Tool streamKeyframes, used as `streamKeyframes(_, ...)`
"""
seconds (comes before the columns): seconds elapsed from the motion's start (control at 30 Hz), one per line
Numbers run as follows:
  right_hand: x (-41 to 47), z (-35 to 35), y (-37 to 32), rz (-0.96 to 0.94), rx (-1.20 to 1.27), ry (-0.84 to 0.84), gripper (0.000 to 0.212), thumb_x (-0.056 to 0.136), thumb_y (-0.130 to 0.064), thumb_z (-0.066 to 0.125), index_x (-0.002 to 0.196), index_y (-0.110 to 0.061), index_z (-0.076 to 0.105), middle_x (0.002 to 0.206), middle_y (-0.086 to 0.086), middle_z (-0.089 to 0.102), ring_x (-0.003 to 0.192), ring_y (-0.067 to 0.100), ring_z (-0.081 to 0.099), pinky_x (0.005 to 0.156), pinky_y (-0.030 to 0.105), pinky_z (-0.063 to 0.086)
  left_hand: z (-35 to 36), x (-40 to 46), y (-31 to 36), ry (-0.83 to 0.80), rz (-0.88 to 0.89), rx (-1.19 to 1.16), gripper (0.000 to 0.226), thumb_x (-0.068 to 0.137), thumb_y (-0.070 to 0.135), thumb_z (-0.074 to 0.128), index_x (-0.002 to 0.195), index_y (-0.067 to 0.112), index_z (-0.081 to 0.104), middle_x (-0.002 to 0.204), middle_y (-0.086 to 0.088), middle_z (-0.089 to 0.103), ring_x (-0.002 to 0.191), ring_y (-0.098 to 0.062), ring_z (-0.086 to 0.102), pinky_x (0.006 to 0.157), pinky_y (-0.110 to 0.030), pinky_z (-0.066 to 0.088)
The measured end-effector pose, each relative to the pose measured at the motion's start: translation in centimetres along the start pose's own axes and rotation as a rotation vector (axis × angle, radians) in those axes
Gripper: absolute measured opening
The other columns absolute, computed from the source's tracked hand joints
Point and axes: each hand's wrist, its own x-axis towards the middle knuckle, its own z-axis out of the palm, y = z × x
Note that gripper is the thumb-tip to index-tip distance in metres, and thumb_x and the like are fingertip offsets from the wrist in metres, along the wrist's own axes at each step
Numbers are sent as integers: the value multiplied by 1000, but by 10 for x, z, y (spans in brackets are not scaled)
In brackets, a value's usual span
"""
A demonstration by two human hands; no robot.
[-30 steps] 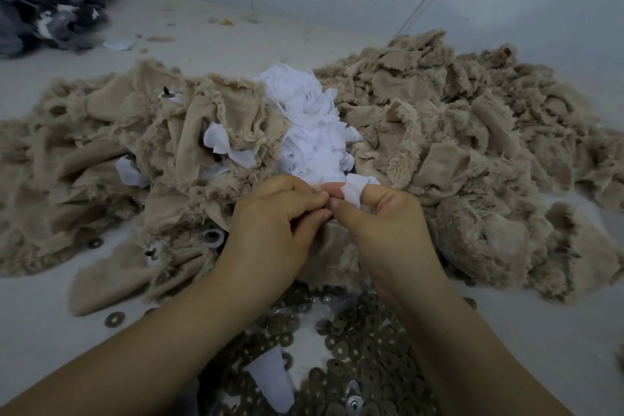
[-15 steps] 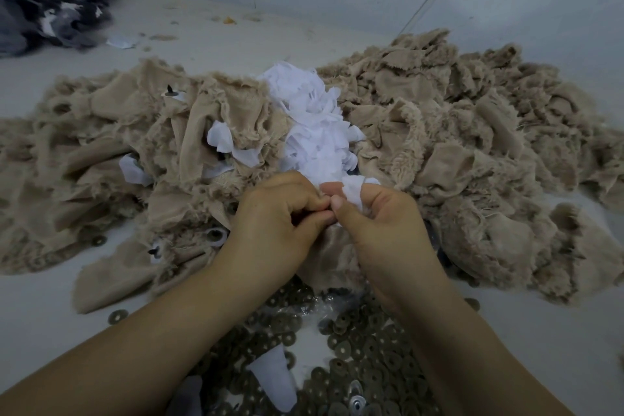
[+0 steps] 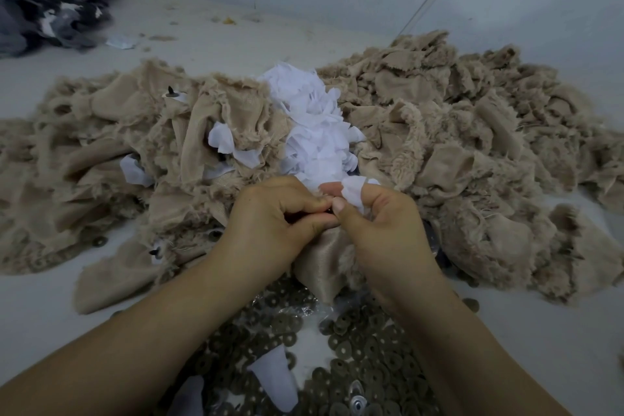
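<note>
Pale work surface [image 3: 50, 314]; a beige plush piece [image 3: 320, 267] is pinched at its top between the curled fingers of the left hand [image 3: 270, 216] and right hand [image 3: 381, 223], above the washers [image 3: 364, 348]; a white scrap [image 3: 353, 191] is held in the right fingers; a beige pile [image 3: 472, 132] is heaped behind.

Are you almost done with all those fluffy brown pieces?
Not nearly, it seems. Done: a few pieces in the left heap already carry a dark stud on a white patch. In hand: the left hand and right hand pinch one beige piece, a white scrap over the right fingers. Left: the big right heap, the white scraps and the pile of washers look unused.
</note>
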Motion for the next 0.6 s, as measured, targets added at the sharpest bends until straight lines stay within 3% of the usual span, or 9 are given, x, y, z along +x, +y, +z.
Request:
streamKeyframes(0.1, 1, 0, 0, 39, 70, -20, 22, 99, -3, 55, 101, -17, 72, 99, 7, 78, 97, 17, 74, 83, 28, 59, -2, 1, 0, 24, -39, -71, 20, 74, 23, 82, 93, 26, 76, 77, 12, 71, 75, -3, 66, 70, -12, 50)
streamKeyframes(0.2, 3, -4, -3, 90, 171, -41, 18, 98, -8, 58, 100, -16, 74, 103, 16, 76, 103, 32, 71, 93, 48, 57, -5, 2, 1, 16, -148, -195, 20, 71, 25, 83, 87, 35, 77, 78, 1, 72, 72, -19, 68, 68, -33, 59)
streamKeyframes(0.27, 5, -8, -6, 53, 99, -12, 11, 94, -19, 67, 96, -13, 75, 100, 25, 73, 99, 45, 69, 91, 60, 54, -7, 2, 2, -14, -282, -329, 22, 66, 28, 85, 85, 29, 73, 77, -6, 70, 67, -28, 66, 63, -38, 60)
streamKeyframes(0.33, 6, -12, -8, 29, -9, 23, 40, 84, -38, 72, 99, -1, 70, 101, 38, 65, 96, 57, 62, 86, 68, 52, -9, 3, 2, -4, -409, -455, 26, 67, 39, 86, 77, 23, 69, 69, -9, 66, 56, -25, 60, 52, -34, 54)
streamKeyframes(0.37, 7, -13, -9, 15, -34, 16, 46, 83, -45, 70, 98, -1, 71, 100, 35, 66, 96, 54, 63, 84, 64, 54, -9, 5, 2, 6, -469, -491, 27, 70, 44, 81, 73, 20, 68, 65, -9, 65, 52, -25, 58, 47, -32, 51)
streamKeyframes(0.47, 8, -14, -11, 8, -48, -21, 39, 99, -43, 52, 85, -20, 80, 87, 9, 78, 86, 24, 75, 77, 34, 60, -9, 10, 3, -7, -612, -486, 40, 78, 49, 66, 72, 9, 68, 62, -8, 62, 48, -25, 55, 41, -29, 47)
streamKeyframes(0.6, 7, -15, -13, -13, -53, -75, 47, 104, -25, 45, 72, -18, 79, 78, 3, 77, 76, 13, 73, 68, 19, 56, -5, 11, 1, -92, -698, -495, 40, 91, 36, 65, 76, -1, 61, 57, -6, 55, 46, -18, 49, 41, -29, 42)
